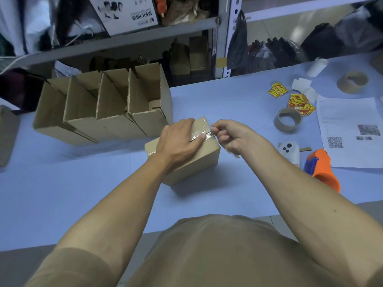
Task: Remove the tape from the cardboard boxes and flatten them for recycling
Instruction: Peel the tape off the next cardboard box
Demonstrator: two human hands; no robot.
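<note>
A small closed cardboard box [199, 162] sits on the blue table in front of me. My left hand [178, 141] lies flat on its top and presses it down, thumb near the clear tape [204, 132] that runs across the lid. My right hand [230, 135] pinches the tape's free end at the box's far right corner. A crumpled bit of clear tape [233, 153] hangs below that hand. A row of several open cardboard boxes [107, 106] stands at the back left.
To the right lie two tape rolls [288, 120], yellow stickers [298, 102], printed sheets [350, 129], a white phone [290, 152] and an orange tape dispenser [323, 168]. Metal shelving [132, 36] rises behind the table. A flat piece of cardboard [6, 135] lies at the left edge.
</note>
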